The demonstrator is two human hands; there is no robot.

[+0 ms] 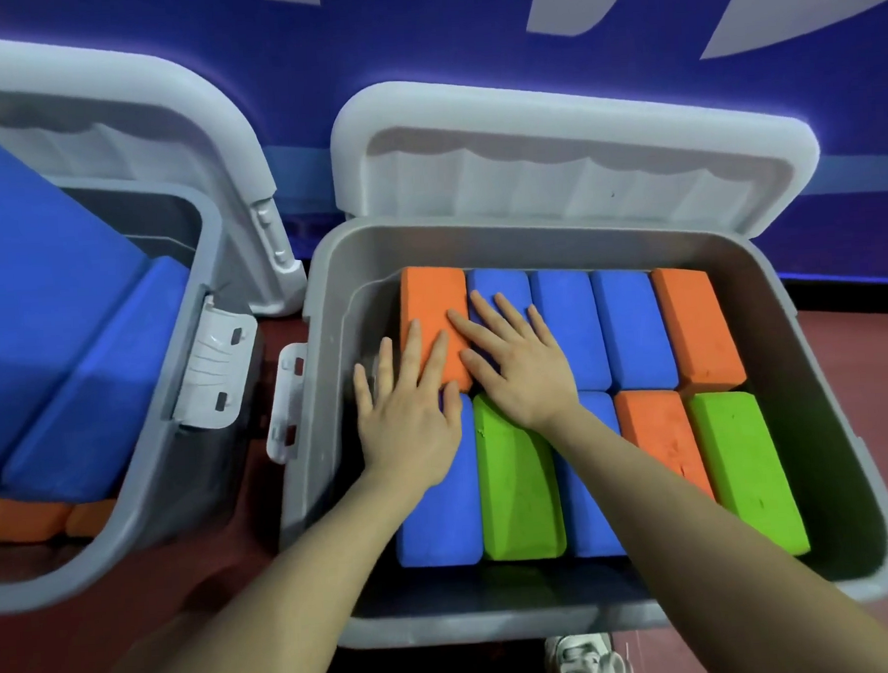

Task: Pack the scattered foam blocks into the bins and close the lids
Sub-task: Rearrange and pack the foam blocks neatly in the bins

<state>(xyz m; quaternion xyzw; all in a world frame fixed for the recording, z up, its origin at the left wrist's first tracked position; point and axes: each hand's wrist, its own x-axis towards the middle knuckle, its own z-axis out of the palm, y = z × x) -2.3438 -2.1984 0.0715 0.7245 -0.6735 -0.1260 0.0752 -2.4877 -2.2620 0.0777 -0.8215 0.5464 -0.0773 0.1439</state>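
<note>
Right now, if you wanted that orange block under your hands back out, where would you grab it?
Probably by its long left side, from above. The orange block sits tight against a blue block on its right, but a gap shows between its left side and the bin wall. The left hand already lies flat there; the right hand could steady it.

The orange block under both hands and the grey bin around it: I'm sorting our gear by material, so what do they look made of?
The orange block looks like dense foam: matte, slightly grainy faces with softly rounded edges. The grey bin appears to be moulded plastic: smooth, faintly glossy walls, rolled rim and clip latches. The left hand and right hand lie flat, fingers spread.
</note>
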